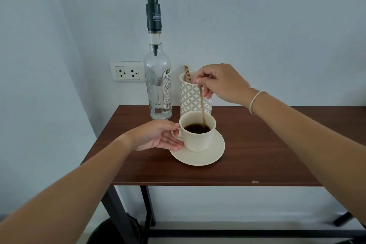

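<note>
Now you hold a stick (202, 105) in the cup (198, 141).
Your right hand (219, 83) pinches the top of the stick, and its low end dips in the dark drink (195, 128). Your left hand (158, 135) pinches the cup's handle. The cup sits on a saucer (198, 159) on the table (257, 144), near a bottle (158, 85) and a mug (193, 99).

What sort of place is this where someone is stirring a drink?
Likely a small coffee corner in a home or office, not certain. A pump-topped bottle, a patterned holder of wooden stirrers and a cup of dark coffee on a saucer stand on a small wooden table by a wall socket.
</note>
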{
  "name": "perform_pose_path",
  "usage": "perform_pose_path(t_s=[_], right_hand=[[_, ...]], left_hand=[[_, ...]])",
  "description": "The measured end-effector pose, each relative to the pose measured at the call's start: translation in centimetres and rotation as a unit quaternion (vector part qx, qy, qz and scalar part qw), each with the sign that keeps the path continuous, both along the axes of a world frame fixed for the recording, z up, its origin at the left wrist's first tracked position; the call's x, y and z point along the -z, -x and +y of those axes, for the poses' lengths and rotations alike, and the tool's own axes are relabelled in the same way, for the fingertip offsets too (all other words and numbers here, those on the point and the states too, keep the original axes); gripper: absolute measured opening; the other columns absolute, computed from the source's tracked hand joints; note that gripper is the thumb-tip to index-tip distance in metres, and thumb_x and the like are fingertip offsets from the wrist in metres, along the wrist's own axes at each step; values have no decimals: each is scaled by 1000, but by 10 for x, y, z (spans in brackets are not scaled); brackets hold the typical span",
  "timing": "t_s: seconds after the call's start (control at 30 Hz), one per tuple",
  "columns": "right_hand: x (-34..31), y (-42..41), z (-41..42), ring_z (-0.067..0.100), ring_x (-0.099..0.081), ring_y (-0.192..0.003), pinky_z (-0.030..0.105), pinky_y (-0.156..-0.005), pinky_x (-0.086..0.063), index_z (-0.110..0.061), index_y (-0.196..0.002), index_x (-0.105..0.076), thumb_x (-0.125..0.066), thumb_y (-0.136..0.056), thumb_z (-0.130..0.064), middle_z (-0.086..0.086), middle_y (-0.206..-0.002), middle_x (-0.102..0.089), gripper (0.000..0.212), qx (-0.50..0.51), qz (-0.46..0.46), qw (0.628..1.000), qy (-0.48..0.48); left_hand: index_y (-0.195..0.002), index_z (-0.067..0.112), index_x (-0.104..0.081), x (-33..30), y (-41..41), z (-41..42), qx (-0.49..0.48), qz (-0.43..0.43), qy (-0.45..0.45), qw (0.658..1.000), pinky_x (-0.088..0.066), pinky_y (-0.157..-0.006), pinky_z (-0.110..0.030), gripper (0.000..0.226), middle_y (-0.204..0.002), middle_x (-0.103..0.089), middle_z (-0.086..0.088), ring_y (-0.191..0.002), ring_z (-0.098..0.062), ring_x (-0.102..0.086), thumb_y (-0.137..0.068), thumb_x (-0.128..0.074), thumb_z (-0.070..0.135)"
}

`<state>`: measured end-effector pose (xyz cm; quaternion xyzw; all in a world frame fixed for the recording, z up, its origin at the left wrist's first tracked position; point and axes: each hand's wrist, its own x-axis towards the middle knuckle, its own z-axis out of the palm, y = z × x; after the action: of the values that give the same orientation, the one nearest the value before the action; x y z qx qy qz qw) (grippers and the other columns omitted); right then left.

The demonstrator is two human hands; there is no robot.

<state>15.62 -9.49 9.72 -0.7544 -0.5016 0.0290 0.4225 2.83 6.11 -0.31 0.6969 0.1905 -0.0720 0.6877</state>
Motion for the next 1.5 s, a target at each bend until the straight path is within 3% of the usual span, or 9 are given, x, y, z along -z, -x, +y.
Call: perform_pose_path(t_s=[0.27,0.47,0.7,0.93,1.1,1.37,1.5], right_hand=[[5,11,0,6,-63,-47,23,-57,-58,-5,-83,-63,-53,-91,-3,4,-67,-61,12,-59,111,992,-23],[5,2,0,3,-60,-45,20,-56,-57,-5,-82,-65,-54,-90,-6,-1,-62,-60,13,6,24,1000,-18],[9,13,4,8,-65,-49,24,-56,-59,-8,-80,-63,-53,-91,-5,6,-68,-62,15,-49,100,993,-34],[8,5,-1,19,-66,-55,26,-59,-59,-5,-82,-65,-53,-91,-7,10,-68,-63,15,7,24,1000,-19],[9,15,0,9,-64,-46,23,-52,-58,-3,-84,-62,-51,-92,-5,5,-66,-60,14,-43,97,994,-32],[11,6,-3,10,-65,-49,26,-56,-60,-9,-78,-63,-52,-91,-7,1,-65,-61,18,15,46,998,-47],[10,10,-7,11,-64,-46,23,-50,-57,-12,-71,-61,-52,-91,-6,7,-69,-62,23,-10,86,995,-45]], left_hand=[[-75,6,-54,0,-1,0,3,0,1,1000,-57,-81,-33,27,-93,-70,-26,-90,-30,-70,-94,-46,24],[-74,7,-54,-1,0,-1,2,-1,-2,1000,-57,-83,-34,28,-92,-70,-26,-91,-31,-70,-94,-46,23],[-74,6,-54,-1,1,0,3,-4,-3,1000,-57,-81,-33,28,-97,-68,-28,-89,-30,-70,-95,-46,23],[-74,6,-55,0,-1,0,3,-2,1,1000,-57,-81,-33,28,-94,-69,-27,-89,-30,-70,-94,-47,24],[-74,6,-54,0,0,1,1,-1,-2,1000,-57,-82,-34,27,-93,-69,-27,-90,-31,-70,-94,-47,24],[-75,6,-54,-1,0,-1,1,0,0,1000,-57,-82,-33,27,-92,-69,-26,-89,-30,-70,-94,-46,23],[-75,6,-53,-1,0,0,-2,-2,1,1000,-57,-81,-33,27,-95,-68,-28,-89,-30,-70,-94,-46,23]])
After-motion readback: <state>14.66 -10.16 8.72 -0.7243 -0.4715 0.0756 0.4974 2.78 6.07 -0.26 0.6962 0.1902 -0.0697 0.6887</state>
